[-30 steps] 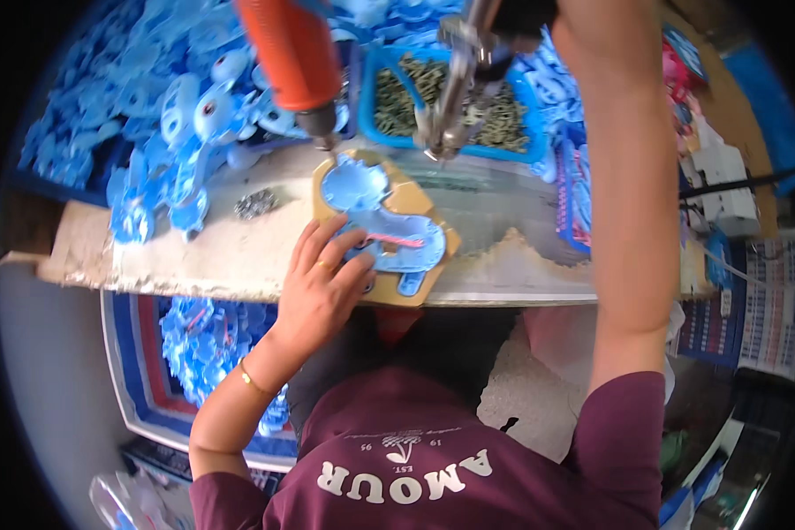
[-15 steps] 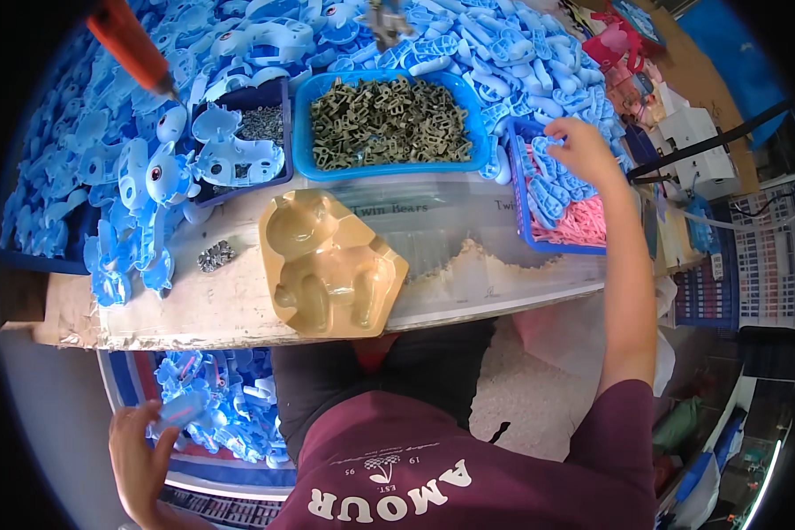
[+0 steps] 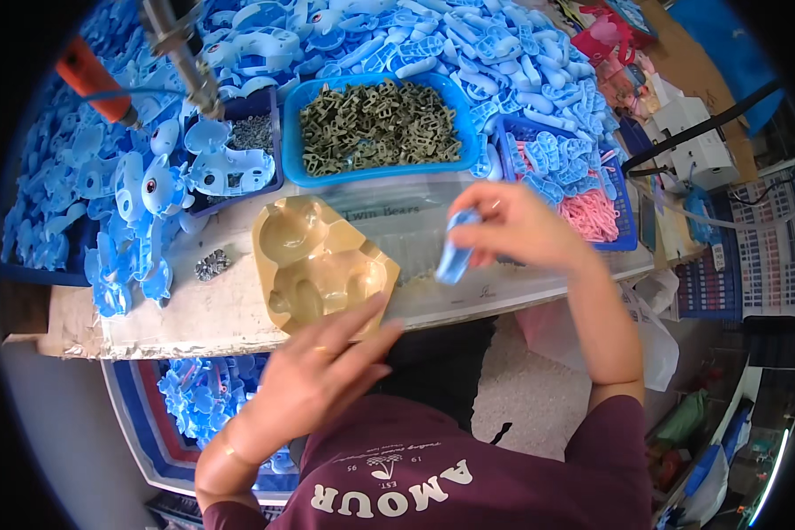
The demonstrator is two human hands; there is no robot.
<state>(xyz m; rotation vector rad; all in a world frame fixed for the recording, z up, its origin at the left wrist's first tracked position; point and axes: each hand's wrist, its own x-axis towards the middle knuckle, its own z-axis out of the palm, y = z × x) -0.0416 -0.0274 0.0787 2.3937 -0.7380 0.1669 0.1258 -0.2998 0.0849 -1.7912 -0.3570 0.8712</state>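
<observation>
My right hand (image 3: pixel 514 231) is closed on a small light-blue plastic piece (image 3: pixel 453 258), held above the table just right of the tan moulded fixture (image 3: pixel 320 265). Shaped hollows show in the fixture, which lies near the table's front edge. Over its lower right corner, my left hand (image 3: pixel 331 367) is stretched out with nothing visible in it; whether it touches the fixture I cannot tell. Beyond my right hand stands a dark-blue basket (image 3: pixel 628 210) with blue pieces and pink pieces inside.
A bright-blue tray (image 3: pixel 384 174) of metal clips stands behind the fixture, beside a dark bin of screws topped by blue toy shells (image 3: pixel 230 172). An orange screwdriver (image 3: pixel 95 79) and a metal tool (image 3: pixel 184 57) hang above heaped blue parts. Below the edge sits a crate (image 3: pixel 125 402) of blue pieces.
My right hand has come left from the basket, bringing a blue piece. My left hand has moved up and right from beside the lower crate to the fixture; the blue piece it held no longer shows.
</observation>
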